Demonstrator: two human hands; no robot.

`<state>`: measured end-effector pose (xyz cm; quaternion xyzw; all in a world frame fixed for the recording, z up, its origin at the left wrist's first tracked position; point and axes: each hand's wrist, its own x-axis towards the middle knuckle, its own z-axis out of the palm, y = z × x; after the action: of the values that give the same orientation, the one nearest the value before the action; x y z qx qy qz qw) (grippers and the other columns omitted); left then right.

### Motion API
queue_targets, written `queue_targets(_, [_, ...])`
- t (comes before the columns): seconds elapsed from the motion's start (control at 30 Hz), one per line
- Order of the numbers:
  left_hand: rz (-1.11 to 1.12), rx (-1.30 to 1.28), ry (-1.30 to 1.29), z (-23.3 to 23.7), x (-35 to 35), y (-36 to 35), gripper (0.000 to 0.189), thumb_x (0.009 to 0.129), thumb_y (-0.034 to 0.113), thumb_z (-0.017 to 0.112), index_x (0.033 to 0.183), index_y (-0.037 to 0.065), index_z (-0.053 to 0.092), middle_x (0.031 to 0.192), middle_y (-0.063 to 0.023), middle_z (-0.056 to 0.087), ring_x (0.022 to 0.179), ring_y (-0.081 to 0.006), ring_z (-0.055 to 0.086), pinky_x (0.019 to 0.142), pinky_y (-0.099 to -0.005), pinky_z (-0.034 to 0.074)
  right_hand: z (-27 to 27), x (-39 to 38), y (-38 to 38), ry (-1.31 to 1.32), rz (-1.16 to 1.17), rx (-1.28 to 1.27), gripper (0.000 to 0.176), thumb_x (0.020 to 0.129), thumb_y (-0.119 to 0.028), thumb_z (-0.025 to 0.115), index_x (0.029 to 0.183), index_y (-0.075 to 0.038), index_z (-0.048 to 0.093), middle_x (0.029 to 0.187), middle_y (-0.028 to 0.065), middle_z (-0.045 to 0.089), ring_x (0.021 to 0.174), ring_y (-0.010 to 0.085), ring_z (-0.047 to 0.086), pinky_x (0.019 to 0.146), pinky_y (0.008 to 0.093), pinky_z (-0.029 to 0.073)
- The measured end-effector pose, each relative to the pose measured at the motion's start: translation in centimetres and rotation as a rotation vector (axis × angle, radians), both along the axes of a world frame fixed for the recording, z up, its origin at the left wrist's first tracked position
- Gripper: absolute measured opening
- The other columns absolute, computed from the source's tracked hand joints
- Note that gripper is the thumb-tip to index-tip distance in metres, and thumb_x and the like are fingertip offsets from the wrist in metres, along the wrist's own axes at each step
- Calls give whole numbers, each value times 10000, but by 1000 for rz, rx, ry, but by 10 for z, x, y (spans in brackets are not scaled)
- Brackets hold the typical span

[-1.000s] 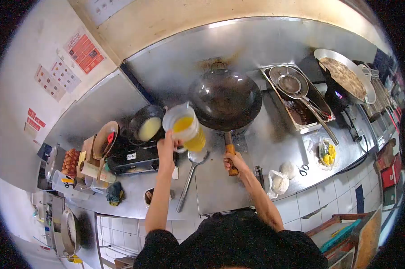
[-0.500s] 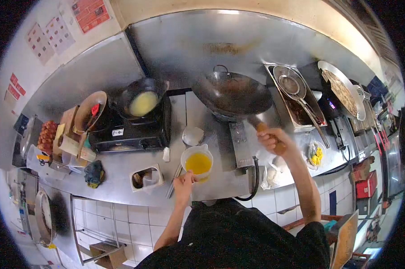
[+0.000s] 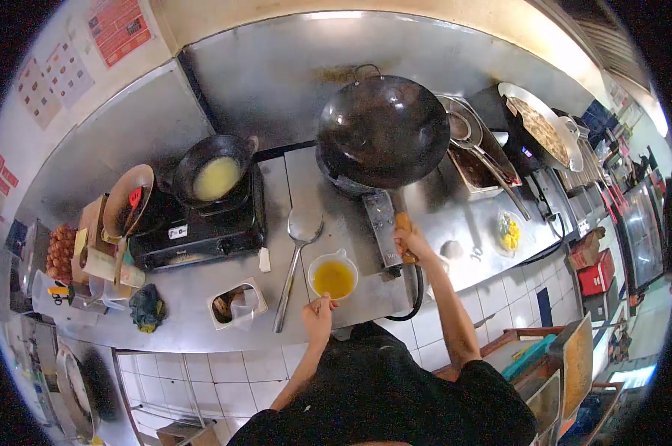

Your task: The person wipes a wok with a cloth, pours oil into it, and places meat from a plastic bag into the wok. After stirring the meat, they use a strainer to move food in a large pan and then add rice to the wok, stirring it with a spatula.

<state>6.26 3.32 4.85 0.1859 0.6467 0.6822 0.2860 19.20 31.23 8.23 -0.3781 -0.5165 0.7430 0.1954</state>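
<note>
Yellow liquid point(image 3: 334, 279) fills the jug point(image 3: 313, 266) in front of the wok point(image 3: 384, 130). Left hand point(image 3: 319, 316) clasps its handle; right hand point(image 3: 410, 242) grips the wok's wooden handle point(image 3: 403, 224).

My steel desk point(image 3: 345, 223) has the black stove point(image 3: 202, 234) at the left, a ladle point(image 3: 297, 245) beside the jug of yellow liquid point(image 3: 333, 279), a white tub point(image 3: 237, 303), and what looks like a dark rag point(image 3: 148, 307).

the left hand point(image 3: 319, 312) has lowered the yellow-filled jug point(image 3: 333, 276) from beside the wok point(image 3: 384, 130) onto the table point(image 3: 351, 223); the wok now tilts up.
</note>
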Motion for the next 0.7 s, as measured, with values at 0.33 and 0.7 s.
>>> queue_targets(0.33, [24,-185,191,19,4,7,437,927,260,541,599,-29,552,625,-92,609,630,-141,581,620,-281,441,-16,-27,0,233,93,-158,184,829,-105,596,946,-84,455,614,-15,429,424,86,437,376,243,388])
queue_targets(0.7, [164,-355,595,10,-1,-12,265,888,238,553,801,19,674,761,-149,656,745,-300,621,667,-386,464,63,8,30,313,292,-485,183,843,-113,579,975,-53,467,630,-38,406,409,49,375,340,212,307])
